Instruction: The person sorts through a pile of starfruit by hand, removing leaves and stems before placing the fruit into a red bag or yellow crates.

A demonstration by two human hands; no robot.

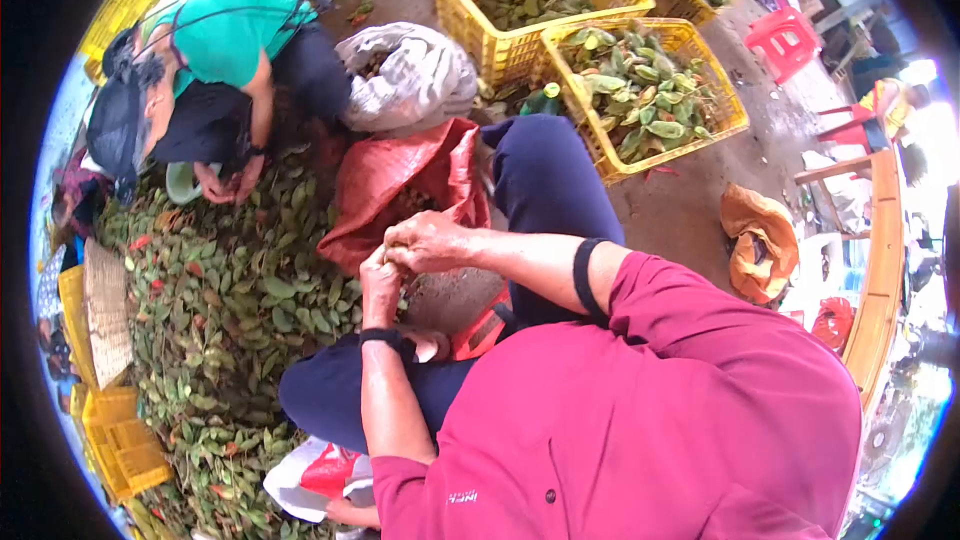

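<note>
My left hand [380, 282] and my right hand [424, 241] meet in front of my knees, fingers pinched together. Whatever lies between the fingertips is too small or hidden to make out. Just beyond them an open red woven sack [352, 190] holds small brownish pieces [405, 202]. To the left spreads a large heap of green leafy sprigs [230, 310], with a few reddish leaves among them.
Across the heap a person in a green top [235, 30] bends forward, hands [232, 183] by a pale green bowl [181, 183]. A whitish sack [410, 75] stands behind the red one. Yellow crates [640, 165] hold leaves. An orange sack [760, 245] and red stool [782, 43] are rightward.
</note>
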